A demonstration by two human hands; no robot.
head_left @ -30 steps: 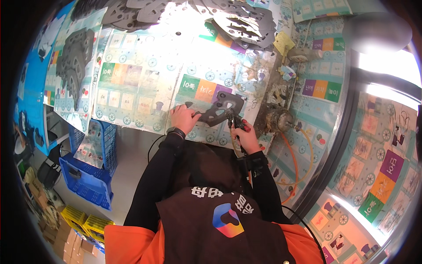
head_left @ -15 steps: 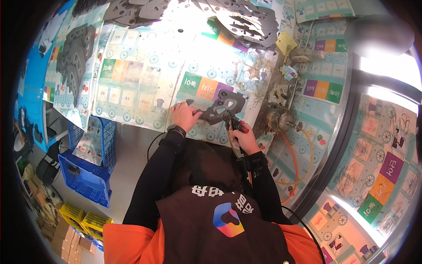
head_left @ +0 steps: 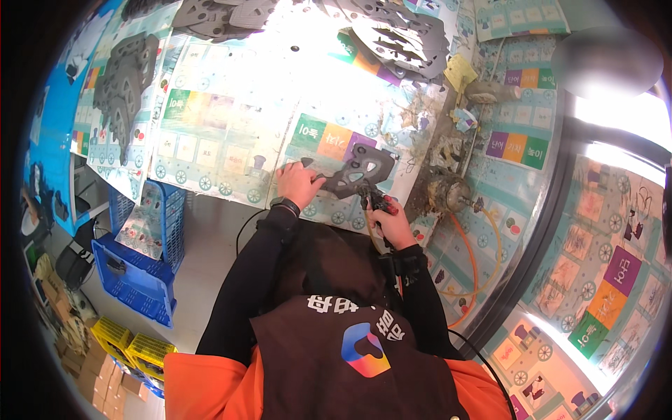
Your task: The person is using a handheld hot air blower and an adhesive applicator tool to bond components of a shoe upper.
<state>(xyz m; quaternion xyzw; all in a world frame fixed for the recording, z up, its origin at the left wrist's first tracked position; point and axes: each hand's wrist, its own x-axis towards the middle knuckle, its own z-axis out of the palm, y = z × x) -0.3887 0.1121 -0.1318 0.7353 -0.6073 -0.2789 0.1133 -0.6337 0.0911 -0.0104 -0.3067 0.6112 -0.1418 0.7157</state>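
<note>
A dark grey flat cut-out piece shaped like a shoe upper lies on the paper-covered table in front of me. My left hand grips its left end, thumb and fingers closed at the edge. Wrapped in my right hand is a black-and-red glue gun with a thin hose. Its dark tip reaches the piece's lower edge; whether it touches, I cannot tell.
More dark grey pieces are piled at the far side, and others lie far left. A grimy metal pot with hoses stands right of my hands. Blue crates are at lower left.
The view has shifted slightly. Both hands keep their hold on the piece and the glue gun, with little visible movement.
</note>
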